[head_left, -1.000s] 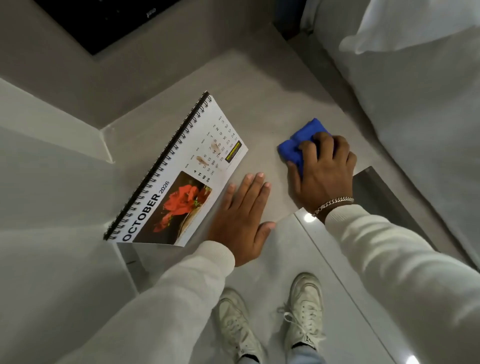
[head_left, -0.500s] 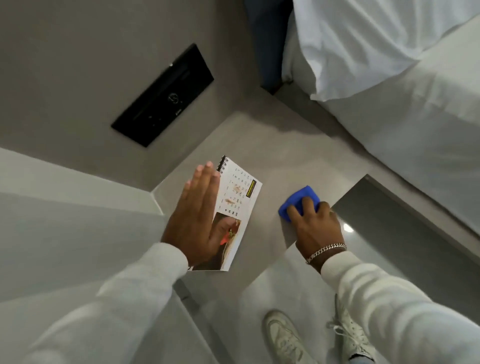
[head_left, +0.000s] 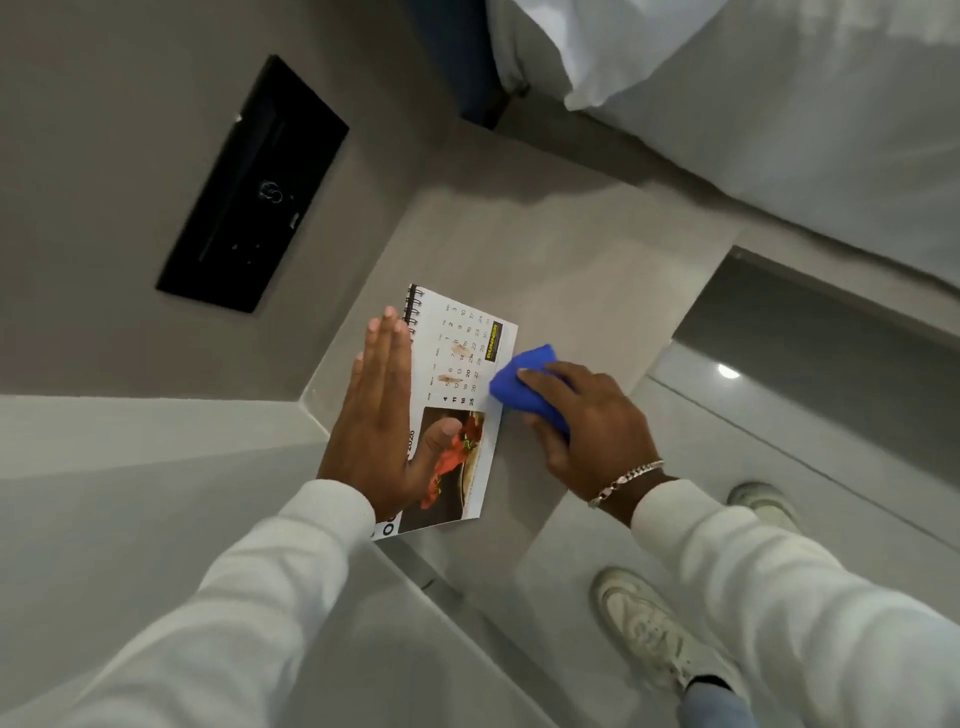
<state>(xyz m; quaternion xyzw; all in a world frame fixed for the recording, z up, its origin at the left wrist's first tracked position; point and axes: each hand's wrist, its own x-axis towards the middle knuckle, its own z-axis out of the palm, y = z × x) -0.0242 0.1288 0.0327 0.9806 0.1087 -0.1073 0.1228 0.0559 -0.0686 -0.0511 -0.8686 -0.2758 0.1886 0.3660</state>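
A spiral-bound October calendar (head_left: 462, 358) with a red flower photo lies flat on a grey ledge (head_left: 561, 260). Two brownish smears mark its date grid. My left hand (head_left: 382, 415) presses flat on the calendar's left half, fingers straight, thumb on the photo. My right hand (head_left: 587, 421) grips a folded blue cloth (head_left: 524, 379), whose front end touches the calendar's right edge.
A black wall panel (head_left: 254, 187) is set in the grey wall at the upper left. A bed with white sheets (head_left: 779, 104) fills the upper right. Below the ledge are glossy floor tiles (head_left: 779, 415) and my white sneakers (head_left: 644, 623).
My left hand moved from the ledge onto the calendar and now lies flat on it. My right hand slid the blue cloth left to the calendar's right edge. The camera view shifted.
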